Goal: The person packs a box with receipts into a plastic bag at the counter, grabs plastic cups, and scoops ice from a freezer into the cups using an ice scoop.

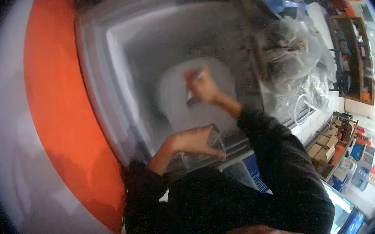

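Observation:
My right hand (202, 86) is smeared by motion above a round pale grey patch (175, 107) in the middle of a grey framed surface (142, 54). Its fingers look closed on a small thing with a dark end (191, 98), too blurred to name. Nearer my body, my left hand (192, 143) is curved around a clear see-through piece (217, 142). That piece looks like a clear container with a dark edge, and the hand hides part of it.
An orange and white wall (58, 92) borders the left side. Crumpled clear plastic bags (296, 58) and a blue plastic thing (273, 0) lie on the right. Farther right are cardboard boxes (325, 147), a wooden shelf (352, 58), a water jug (361, 177) and a lit screen (338, 204).

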`<move>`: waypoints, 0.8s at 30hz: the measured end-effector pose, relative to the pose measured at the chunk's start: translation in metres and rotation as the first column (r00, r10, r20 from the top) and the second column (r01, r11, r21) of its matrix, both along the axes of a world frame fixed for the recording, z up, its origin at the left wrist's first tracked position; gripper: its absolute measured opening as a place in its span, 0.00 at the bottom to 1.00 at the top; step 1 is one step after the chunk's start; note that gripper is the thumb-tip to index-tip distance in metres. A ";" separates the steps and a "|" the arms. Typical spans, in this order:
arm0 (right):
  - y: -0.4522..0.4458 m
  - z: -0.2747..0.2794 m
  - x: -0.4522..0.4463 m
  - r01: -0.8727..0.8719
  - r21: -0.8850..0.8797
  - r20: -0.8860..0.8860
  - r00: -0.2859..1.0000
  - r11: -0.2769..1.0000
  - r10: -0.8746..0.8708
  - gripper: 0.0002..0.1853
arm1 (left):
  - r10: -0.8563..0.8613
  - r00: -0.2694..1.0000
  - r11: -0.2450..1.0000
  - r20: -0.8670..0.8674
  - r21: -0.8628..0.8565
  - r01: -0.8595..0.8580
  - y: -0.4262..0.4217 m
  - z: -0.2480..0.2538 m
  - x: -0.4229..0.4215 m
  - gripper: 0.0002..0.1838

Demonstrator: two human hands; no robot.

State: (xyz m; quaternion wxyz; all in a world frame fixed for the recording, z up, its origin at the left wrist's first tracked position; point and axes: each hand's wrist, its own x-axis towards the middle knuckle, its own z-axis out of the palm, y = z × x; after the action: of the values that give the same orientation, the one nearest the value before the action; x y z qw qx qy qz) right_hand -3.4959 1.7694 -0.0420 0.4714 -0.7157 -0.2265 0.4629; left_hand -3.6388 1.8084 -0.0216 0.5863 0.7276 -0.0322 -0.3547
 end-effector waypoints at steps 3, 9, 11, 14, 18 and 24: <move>-0.027 -0.099 0.024 0.135 0.070 0.045 0.989 0.988 -0.138 0.14 | 0.079 0.994 0.996 0.080 -0.047 -0.075 0.007 0.003 0.004 0.52; -0.002 -0.009 0.038 -0.009 -0.014 -0.008 1.000 1.000 0.009 0.12 | 0.064 0.993 0.998 0.096 -0.024 -0.062 0.008 0.012 0.001 0.52; -0.016 -0.031 0.013 0.035 -0.012 0.136 0.990 0.999 -0.033 0.12 | 0.031 0.997 0.999 0.069 -0.026 -0.030 0.007 0.018 0.000 0.52; -0.018 -0.066 0.029 -0.213 -0.073 0.377 0.899 0.974 0.225 0.11 | 0.019 0.998 0.996 -0.063 -0.080 -0.024 0.012 0.018 0.008 0.53; -0.017 -0.060 0.025 0.050 0.254 -0.199 0.980 0.966 0.002 0.13 | 0.031 0.998 0.999 0.058 -0.042 -0.028 0.003 0.011 -0.001 0.53; -0.002 -0.009 0.032 -0.106 -0.029 0.137 0.985 0.994 0.109 0.15 | 0.085 0.993 0.990 0.087 -0.120 -0.075 -0.001 0.016 -0.005 0.52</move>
State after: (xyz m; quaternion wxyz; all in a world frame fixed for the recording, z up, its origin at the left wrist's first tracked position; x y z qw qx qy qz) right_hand -3.4637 1.7678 -0.0505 0.4211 -0.7378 -0.2921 0.4394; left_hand -3.6439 1.8073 -0.0056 0.6393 0.7085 -0.0505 -0.2945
